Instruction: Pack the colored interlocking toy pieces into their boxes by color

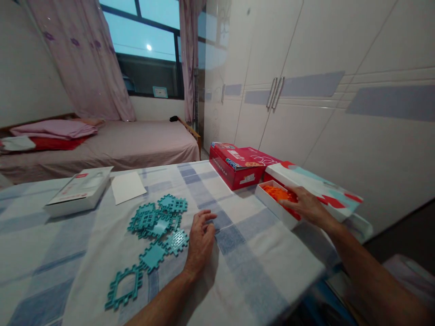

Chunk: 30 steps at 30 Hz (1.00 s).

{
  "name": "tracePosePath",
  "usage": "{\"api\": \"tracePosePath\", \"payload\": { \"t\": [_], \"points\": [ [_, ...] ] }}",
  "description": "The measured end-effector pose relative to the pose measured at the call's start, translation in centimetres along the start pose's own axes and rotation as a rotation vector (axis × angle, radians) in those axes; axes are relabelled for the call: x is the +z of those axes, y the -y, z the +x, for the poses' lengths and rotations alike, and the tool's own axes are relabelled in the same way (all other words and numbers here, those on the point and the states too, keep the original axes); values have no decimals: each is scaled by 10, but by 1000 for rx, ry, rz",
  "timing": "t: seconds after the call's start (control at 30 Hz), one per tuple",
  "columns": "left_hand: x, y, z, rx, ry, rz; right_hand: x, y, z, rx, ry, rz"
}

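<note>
Two bare hands are working over a desk (238,253) that is carrying a blue-and-white checked cloth. Beyond the right grip a red box (236,165) is lying shut, and just to the right of that grip a printed lid (316,185) is lying beside it. Directly under the right grip an open white box (272,203) is sitting near the desk's right edge. Well beyond the left grip a flat white box (79,190) and a sheet of paper (127,186) are lying. To the left of the left grip a group of teal tiles (156,222) is lying flat, the nearest one just beside the fingers.

The left hand (200,242) is resting on the cloth with its grip loosely apart, holding nothing. The right hand (306,206) is reaching into the white box, its fingers lying on the orange pieces (277,194); I cannot tell if this grip is closing on any piece, because the hand is hiding its fingertips.

As I am judging it, the step in hand is picking orange pieces from the box. The next move is asking for a firm pinch on a single piece and a clean lift over the low wall.
</note>
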State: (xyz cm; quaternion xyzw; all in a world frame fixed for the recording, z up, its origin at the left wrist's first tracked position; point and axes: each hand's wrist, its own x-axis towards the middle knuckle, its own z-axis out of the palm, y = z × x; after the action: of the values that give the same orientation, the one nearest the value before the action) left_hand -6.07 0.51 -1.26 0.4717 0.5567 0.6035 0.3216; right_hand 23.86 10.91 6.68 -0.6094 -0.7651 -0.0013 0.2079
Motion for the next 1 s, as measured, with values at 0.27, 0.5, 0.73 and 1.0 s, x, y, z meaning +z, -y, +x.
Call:
{"api": "tracePosePath", "payload": {
  "t": [0.27,0.5,0.73,1.0],
  "points": [
    [-1,-1,0,-37,8,-21,-4,-26,-21,128,36,3],
    [-1,-1,-1,-14,13,2,2,-26,-17,22,-41,-39],
    [-2,-2,-1,5,12,57,16,-7,13,-34,65,-118],
    [1,-4,-4,-1,17,-10,18,-13,13,-63,-42,-171]
  ]
}}
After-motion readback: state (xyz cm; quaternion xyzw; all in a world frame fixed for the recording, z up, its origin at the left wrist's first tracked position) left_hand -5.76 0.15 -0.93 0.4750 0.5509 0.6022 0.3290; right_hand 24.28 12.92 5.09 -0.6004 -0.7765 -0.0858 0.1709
